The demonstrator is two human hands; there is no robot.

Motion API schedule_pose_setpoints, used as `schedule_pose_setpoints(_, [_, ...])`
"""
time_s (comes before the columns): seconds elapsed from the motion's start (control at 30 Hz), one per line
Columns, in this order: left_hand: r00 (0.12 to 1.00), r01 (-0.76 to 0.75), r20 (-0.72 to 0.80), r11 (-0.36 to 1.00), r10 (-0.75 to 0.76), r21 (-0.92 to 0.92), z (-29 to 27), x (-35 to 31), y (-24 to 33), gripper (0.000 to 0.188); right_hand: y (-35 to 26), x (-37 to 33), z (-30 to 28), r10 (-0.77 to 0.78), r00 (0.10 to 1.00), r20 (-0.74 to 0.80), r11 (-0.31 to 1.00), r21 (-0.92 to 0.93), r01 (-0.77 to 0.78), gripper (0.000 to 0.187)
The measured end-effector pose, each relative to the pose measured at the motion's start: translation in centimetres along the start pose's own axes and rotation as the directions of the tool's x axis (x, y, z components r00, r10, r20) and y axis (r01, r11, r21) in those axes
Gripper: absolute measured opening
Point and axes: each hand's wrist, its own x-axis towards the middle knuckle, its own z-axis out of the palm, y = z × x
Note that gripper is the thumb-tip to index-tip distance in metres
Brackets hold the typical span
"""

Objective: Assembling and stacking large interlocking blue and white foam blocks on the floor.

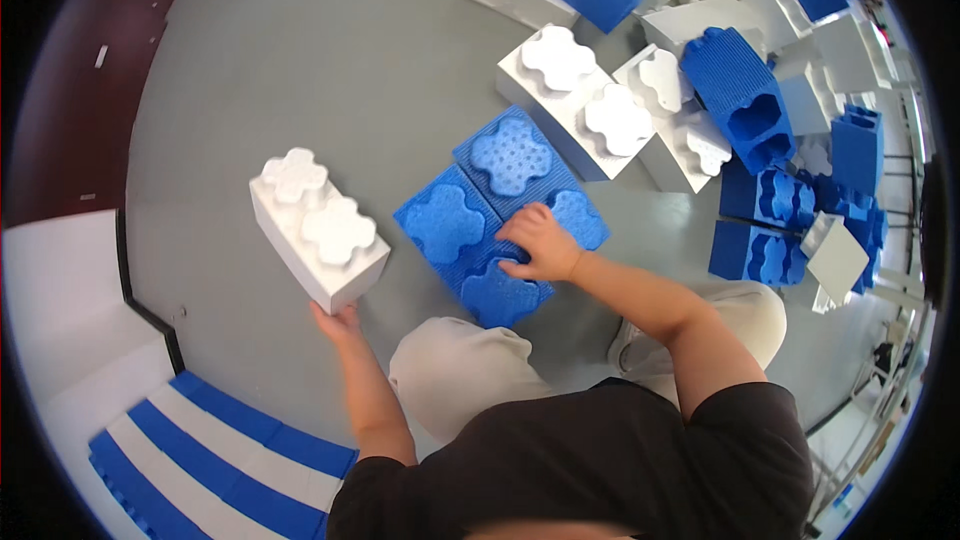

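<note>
A white building block [320, 257] with two clover-shaped studs is at the left. My left hand [338, 324] grips its near end, the fingers partly hidden under it. Two blue building blocks lie side by side in front of me, a nearer one [475, 258] and a farther one [528, 202], each with two studs upward. My right hand [540, 244] rests palm-down on top of them, among the studs, thumb apart from the fingers. It touches the blue surface but lifts nothing that I can see.
Two white blocks [570, 120] lie just beyond the blue pair. A jumbled heap of blue and white blocks [740, 95] fills the right and far right. At the lower left is a flat blue-and-white striped stack [225, 455]. My bent knees [455, 365] are close to the blue pair.
</note>
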Motion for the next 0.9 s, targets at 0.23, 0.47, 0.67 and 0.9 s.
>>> schedule_pose_setpoints(0.23, [0.960,0.183,-0.191,0.974,-0.207,-0.135,-13.7,-3.7,-3.0,0.060,5.9,3.7,-5.9,0.140,0.859,-0.493,0.910,-0.277,-0.307,0.066])
schedule_pose_setpoints(0.47, [0.828,0.149,-0.561,0.964,-0.001,0.218,-15.0,-4.7,0.4,0.082,16.7,1.2,-12.7,0.653,0.716,-0.248,0.458,-0.623,-0.634,0.122])
schedule_pose_setpoints(0.67, [0.664,-0.147,-0.092,0.250,0.742,0.957,-6.2,-5.6,3.6,0.071,17.3,2.9,-12.2,0.664,0.694,-0.279,0.549,-0.449,-0.705,0.123])
schedule_pose_setpoints(0.9, [0.847,0.066,0.108,-0.305,0.521,0.950,3.3,-9.0,3.0,0.087,6.1,12.9,-12.3,0.194,0.907,-0.375,0.739,-0.553,-0.386,0.109])
